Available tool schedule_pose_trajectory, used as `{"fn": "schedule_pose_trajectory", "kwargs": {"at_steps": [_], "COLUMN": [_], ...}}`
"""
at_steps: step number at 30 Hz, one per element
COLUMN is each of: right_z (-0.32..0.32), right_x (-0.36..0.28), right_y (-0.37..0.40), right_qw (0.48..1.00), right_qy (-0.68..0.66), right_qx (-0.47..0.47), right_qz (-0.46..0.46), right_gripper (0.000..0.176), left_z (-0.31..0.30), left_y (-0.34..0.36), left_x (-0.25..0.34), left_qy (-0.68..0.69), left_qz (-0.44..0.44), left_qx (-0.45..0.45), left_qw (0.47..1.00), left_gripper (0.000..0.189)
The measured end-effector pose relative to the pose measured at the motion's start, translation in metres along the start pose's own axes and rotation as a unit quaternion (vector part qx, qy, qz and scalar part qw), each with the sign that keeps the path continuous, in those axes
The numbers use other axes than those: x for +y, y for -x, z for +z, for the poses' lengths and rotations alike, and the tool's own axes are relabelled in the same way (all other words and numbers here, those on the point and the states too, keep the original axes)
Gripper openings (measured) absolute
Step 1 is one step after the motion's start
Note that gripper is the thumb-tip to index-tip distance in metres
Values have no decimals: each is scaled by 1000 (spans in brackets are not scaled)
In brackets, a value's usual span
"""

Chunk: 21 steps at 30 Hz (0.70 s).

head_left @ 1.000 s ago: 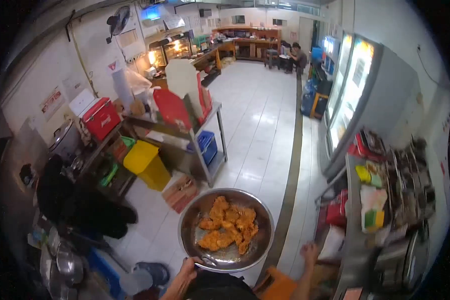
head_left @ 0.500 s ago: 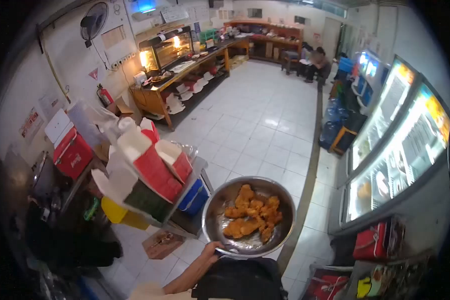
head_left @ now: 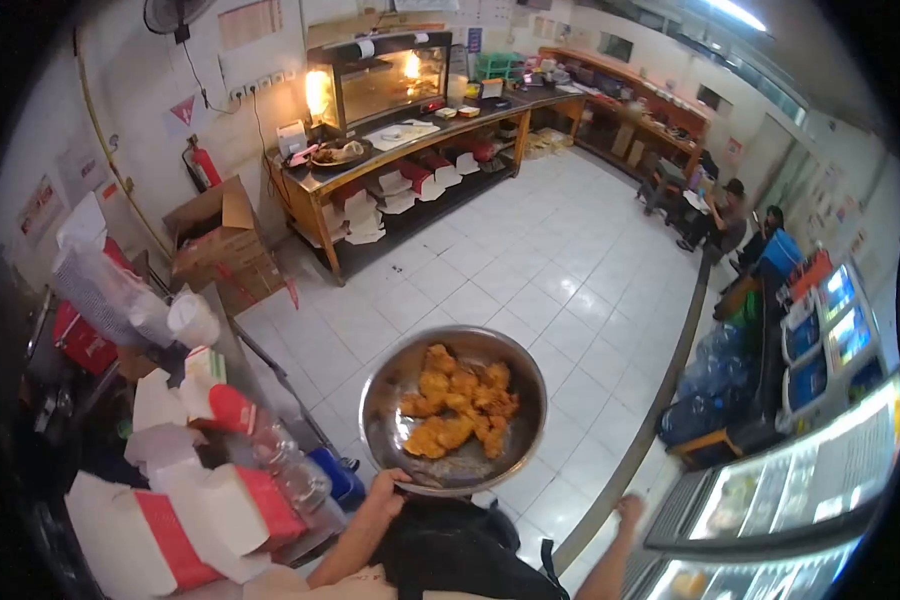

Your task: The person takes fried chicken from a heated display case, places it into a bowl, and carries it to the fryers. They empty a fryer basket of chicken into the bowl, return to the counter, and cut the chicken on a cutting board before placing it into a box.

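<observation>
My left hand [head_left: 386,490] is closed on the near rim of a round stainless steel bowl [head_left: 532,405], thumb on top. Several pieces of golden-brown fried chicken [head_left: 455,400] lie heaped inside the bowl, which I carry in front of my dark apron [head_left: 445,545]. Low on the right, my right hand [head_left: 628,512] hangs away from the bowl, near the lit glass-door fridge. It is small and smeared, so its fingers do not show clearly.
Red and white cartons [head_left: 170,530] crowd the left side. Ahead, a glass warming cabinet [head_left: 390,85] stands on a wooden counter beside a tray of food [head_left: 338,153]. A cardboard box [head_left: 225,245] sits by the wall. Fridges [head_left: 790,490] line the right; people [head_left: 725,215] sit far back.
My view has swung left and forward, bringing the counter and warming cabinet closer. The bowl stays in my left hand. My right hand has come into view.
</observation>
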State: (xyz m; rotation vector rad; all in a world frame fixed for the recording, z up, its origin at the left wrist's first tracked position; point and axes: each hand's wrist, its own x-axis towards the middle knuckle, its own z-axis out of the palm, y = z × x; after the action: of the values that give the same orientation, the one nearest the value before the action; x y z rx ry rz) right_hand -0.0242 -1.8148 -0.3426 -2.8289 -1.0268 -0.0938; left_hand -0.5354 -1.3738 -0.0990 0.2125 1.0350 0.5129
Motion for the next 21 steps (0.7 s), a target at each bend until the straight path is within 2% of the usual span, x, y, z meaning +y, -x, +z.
{"fn": "schedule_pose_trajectory", "kwargs": {"at_steps": [1,2,3,4,5,7,8,9,10,12,13,14,15,16,17,18,19,20,21], "right_z": [72,52,34,44,136,163,178,192,197,188,148,134,150,143,219,173,112,72,30], "right_x": [7,-49,-105,-130,-119,-156,-172,-188,-199,-247,-289,-329,-350,-413,-445,-544,-654,-753,-854], "right_y": [10,15,24,24,41,-55,-112,-161,-196,-372,-455,-543,-634,-733,-847,-930,-1015,-1043,-1071], "right_qw": [963,788,523,498,365,619,727,813,877,913,913,917,940,854,891,924,921,897,809], "right_qy": [-238,-544,-730,-742,-742,-626,-543,-447,-339,-72,22,55,-19,-403,-367,-200,-36,-271,-497], "right_qx": [-108,-207,-216,-251,-407,-405,-389,-366,-339,-399,-401,-381,-267,-326,-214,-231,-228,-280,-295], "right_qz": [71,200,383,371,389,246,161,71,-23,-41,-74,-105,-210,42,-157,-231,-313,-209,-101], "right_gripper": [17,12,9,12,24,27,29,30,32,29,28,27,21,18,28,26,24,21,18], "left_z": [21,44,66,89,111,158,183,189,189,222,233,235,234,240,262,272,276,262,260], "left_y": [-17,-36,-54,-71,-89,-118,-147,-184,-211,-258,-251,-260,-275,-293,-304,-314,-325,-328,-347], "left_x": [21,47,71,96,122,171,193,214,233,279,305,330,342,351,374,388,404,417,435], "left_qy": [16,28,38,46,54,74,88,99,117,172,178,189,211,236,263,272,278,283,288], "left_qz": [23,50,67,88,108,156,180,171,170,181,178,196,207,216,216,236,257,276,286], "left_qx": [35,68,70,70,68,68,71,79,104,138,157,170,183,195,250,237,223,209,230], "left_qw": [999,996,995,993,990,983,977,977,973,959,955,947,937,927,907,902,898,894,885], "left_gripper": [16,19,20,22,23,26,28,24,23,19,14,12,10,9,7,8,8,9,11]}}
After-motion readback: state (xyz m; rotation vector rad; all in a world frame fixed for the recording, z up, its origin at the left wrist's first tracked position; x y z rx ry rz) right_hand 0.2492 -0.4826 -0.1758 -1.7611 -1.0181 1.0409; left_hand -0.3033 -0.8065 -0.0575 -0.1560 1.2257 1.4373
